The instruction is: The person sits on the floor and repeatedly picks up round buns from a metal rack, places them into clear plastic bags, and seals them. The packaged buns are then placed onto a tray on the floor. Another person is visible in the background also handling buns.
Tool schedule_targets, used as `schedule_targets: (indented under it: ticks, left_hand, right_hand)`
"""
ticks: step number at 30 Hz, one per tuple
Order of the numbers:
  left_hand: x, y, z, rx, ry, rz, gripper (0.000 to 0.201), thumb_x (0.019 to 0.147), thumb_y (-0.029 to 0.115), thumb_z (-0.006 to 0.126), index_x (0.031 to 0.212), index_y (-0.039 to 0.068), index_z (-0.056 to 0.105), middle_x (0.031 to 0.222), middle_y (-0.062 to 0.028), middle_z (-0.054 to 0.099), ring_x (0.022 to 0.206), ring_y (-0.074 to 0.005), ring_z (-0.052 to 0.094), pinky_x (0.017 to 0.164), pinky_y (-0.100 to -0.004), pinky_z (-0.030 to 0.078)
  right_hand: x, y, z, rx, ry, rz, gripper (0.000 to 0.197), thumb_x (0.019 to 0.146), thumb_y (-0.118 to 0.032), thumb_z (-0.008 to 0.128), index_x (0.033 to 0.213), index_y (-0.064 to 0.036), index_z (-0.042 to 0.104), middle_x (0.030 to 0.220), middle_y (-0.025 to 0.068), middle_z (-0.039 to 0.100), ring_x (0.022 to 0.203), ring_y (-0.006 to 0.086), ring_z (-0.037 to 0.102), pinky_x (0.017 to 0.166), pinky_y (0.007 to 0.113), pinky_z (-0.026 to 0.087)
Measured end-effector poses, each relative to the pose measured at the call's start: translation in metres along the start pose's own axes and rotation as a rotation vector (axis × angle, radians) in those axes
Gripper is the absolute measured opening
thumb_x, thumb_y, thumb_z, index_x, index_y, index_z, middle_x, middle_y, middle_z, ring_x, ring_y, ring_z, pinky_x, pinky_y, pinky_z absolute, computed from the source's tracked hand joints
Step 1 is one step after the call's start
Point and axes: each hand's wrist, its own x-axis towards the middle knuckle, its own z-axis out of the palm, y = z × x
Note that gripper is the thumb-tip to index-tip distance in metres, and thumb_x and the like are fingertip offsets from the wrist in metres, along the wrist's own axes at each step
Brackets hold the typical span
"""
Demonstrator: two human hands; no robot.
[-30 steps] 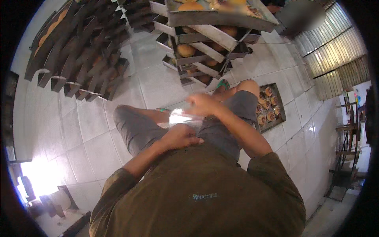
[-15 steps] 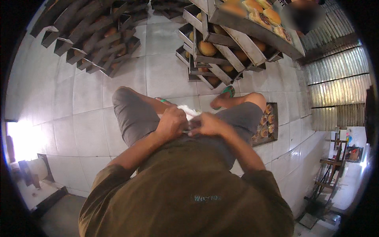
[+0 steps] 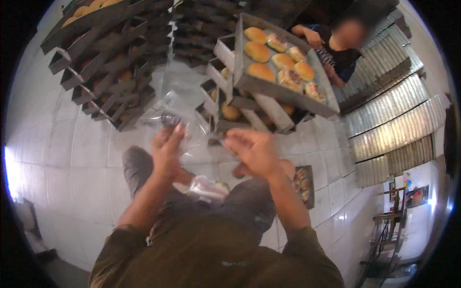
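A clear plastic bag (image 3: 194,137) spreads out in front of me, raised above my lap. My left hand (image 3: 165,146) is closed on it, the thumb pressed against the fingers. To the right, my right hand (image 3: 254,149) is drawn together as in a pinch, close to the bag's right side; whatever lies between its fingertips is too blurred to make out. A bundle of white and clear plastic bags (image 3: 209,187) rests between my thighs. Just beyond my right hand, a metal tray (image 3: 297,96) holds several round golden buns, some with a dark topping.
Bun-filled metal trays (image 3: 273,115) are stacked crosswise under the top one. Another tall stack of trays (image 3: 103,72) stands at left. A small tray of buns (image 3: 303,185) lies on the floor by my right knee. A person (image 3: 331,53) is beyond the right stack.
Both hands have risen from my lap and moved forward and apart. A clear bag is now spread out in my left hand. The view has tipped up, showing the other person and more trays.
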Motion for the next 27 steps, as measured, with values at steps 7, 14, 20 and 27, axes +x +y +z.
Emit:
schedule_targets:
  ticks: [7, 14, 20, 27]
  left_hand:
    - [0.057, -0.199, -0.15, 0.844, 0.018, -0.157, 0.038, 0.081, 0.033, 0.076, 0.095, -0.003, 0.074, 0.079, -0.0186, 0.073, 0.079, -0.0317, 0.073, 0.071, -0.0455, 0.054]
    - [0.052, -0.145, -0.135, 0.895, -0.008, -0.019, 0.041, 0.092, 0.038, 0.068, 0.085, -0.002, 0.071, 0.079, -0.0183, 0.071, 0.072, -0.0333, 0.068, 0.068, -0.0433, 0.052]
    - [0.024, -0.108, -0.117, 0.233, 0.023, -0.11, 0.047, 0.101, 0.05, 0.058, 0.109, 0.006, 0.07, 0.072, -0.0048, 0.061, 0.062, -0.0175, 0.056, 0.058, -0.0368, 0.046]
    - [-0.014, -0.037, -0.027, -0.523, 0.038, -0.539, 0.046, 0.105, 0.056, 0.044, 0.085, 0.015, 0.048, 0.067, 0.003, 0.043, 0.059, -0.0103, 0.041, 0.052, -0.028, 0.034]
  right_hand:
    - [0.2, 0.017, -0.122, -0.505, -0.051, -0.078, 0.045, 0.082, -0.04, 0.077, 0.1, 0.0006, 0.072, 0.095, 0.0157, 0.073, 0.09, 0.0224, 0.07, 0.073, 0.035, 0.054]
    - [0.244, -0.005, -0.129, -0.714, -0.68, 0.366, 0.067, 0.073, -0.056, 0.082, 0.105, 0.0025, 0.07, 0.095, 0.0122, 0.069, 0.09, 0.0207, 0.066, 0.073, 0.033, 0.052]
    - [0.169, 0.006, -0.159, -0.231, 0.021, -0.02, 0.049, 0.08, -0.046, 0.08, 0.104, -0.0044, 0.07, 0.094, 0.0008, 0.065, 0.088, 0.0098, 0.059, 0.073, 0.028, 0.048]
    - [-0.063, -0.007, 0.001, 1.282, 0.127, 0.631, 0.043, 0.094, -0.028, 0.07, 0.129, -0.0047, 0.062, 0.123, 0.0079, 0.067, 0.115, 0.0249, 0.065, 0.095, 0.044, 0.056]
